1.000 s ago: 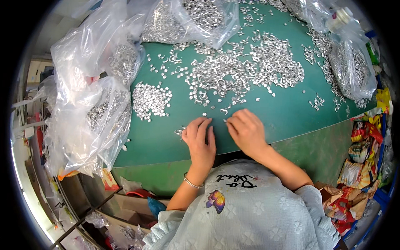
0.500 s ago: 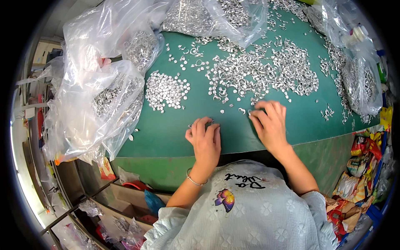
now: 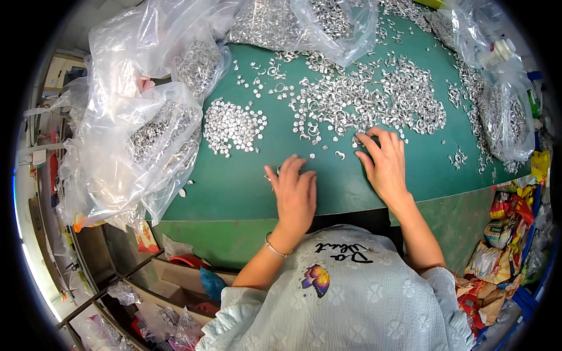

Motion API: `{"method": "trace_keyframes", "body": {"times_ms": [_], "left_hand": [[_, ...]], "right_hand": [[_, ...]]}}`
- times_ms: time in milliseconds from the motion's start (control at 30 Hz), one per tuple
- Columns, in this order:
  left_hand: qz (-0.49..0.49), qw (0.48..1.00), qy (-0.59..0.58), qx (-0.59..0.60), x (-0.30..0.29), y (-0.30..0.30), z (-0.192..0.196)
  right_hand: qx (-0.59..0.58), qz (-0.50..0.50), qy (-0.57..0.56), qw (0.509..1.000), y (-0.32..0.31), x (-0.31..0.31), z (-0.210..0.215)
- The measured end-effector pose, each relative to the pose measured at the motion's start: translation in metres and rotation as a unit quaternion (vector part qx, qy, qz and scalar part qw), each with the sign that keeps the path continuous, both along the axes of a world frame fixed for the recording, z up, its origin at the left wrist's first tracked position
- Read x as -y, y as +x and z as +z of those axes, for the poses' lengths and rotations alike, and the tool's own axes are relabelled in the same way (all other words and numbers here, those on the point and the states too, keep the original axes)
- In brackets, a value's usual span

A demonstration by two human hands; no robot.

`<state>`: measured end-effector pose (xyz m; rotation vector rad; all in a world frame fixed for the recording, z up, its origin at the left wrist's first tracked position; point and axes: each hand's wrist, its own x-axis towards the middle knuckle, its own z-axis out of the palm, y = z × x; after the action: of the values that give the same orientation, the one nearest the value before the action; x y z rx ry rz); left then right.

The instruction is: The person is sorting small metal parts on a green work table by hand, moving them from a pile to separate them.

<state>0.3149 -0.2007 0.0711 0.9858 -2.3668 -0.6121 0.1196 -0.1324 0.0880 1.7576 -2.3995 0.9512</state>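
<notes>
My left hand (image 3: pixel 294 196) hovers over the green tabletop near its front edge, back upward. Its fingers are bent and a little blurred, and a small silver metal piece (image 3: pixel 279 171) glints among them, its shape mostly hidden. My right hand (image 3: pixel 384 167) reaches to the near edge of a heap of small silver rings (image 3: pixel 345 102). Its thumb and forefinger are apart, fingertips beside loose pieces (image 3: pixel 355 142); nothing shows in its grasp. One curved metal piece (image 3: pixel 339 155) lies between the hands. Left of the heap sits a pile of small flower-shaped silver pieces (image 3: pixel 234 128).
Large clear plastic bags (image 3: pixel 129 117) of metal parts crowd the left side. More filled bags (image 3: pixel 263 26) stand at the back, and another (image 3: pixel 508 120) at the right. A white-capped bottle (image 3: pixel 502 50) is at far right. Coloured packets (image 3: pixel 494 234) lie below the right edge.
My right hand has moved forward to the heap, and its thumb and forefinger have parted. My left hand has shifted slightly right, its fingers less tightly curled.
</notes>
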Motion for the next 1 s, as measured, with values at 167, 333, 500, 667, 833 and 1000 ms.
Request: {"method": "trace_keyframes", "body": {"times_ms": [167, 333, 500, 667, 833, 1000], "left_hand": [[0.064, 0.998, -0.002, -0.008, 0.005, 0.025, -0.003], [0.04, 0.998, 0.012, -0.038, 0.0, 0.003, 0.007], [-0.038, 0.999, 0.005, -0.026, -0.003, -0.04, 0.014], [-0.074, 0.997, 0.008, 0.0, 0.006, -0.073, 0.007], [-0.09, 0.996, -0.017, 0.024, 0.014, -0.085, 0.002], [-0.068, 0.996, -0.052, 0.039, 0.021, -0.076, -0.003]], "right_hand": [[0.012, 0.029, -0.024, 0.999, -0.023, -0.026, -0.013], [0.027, 0.011, -0.036, 0.999, -0.021, -0.012, -0.001], [-0.016, 0.024, 0.026, 0.999, -0.02, -0.007, -0.006], [-0.009, -0.031, -0.018, 0.999, -0.041, -0.026, -0.004], [0.086, -0.097, -0.04, 0.991, -0.053, -0.037, -0.005], [-0.07, -0.111, 0.042, 0.99, -0.055, -0.026, 0.005]]}}
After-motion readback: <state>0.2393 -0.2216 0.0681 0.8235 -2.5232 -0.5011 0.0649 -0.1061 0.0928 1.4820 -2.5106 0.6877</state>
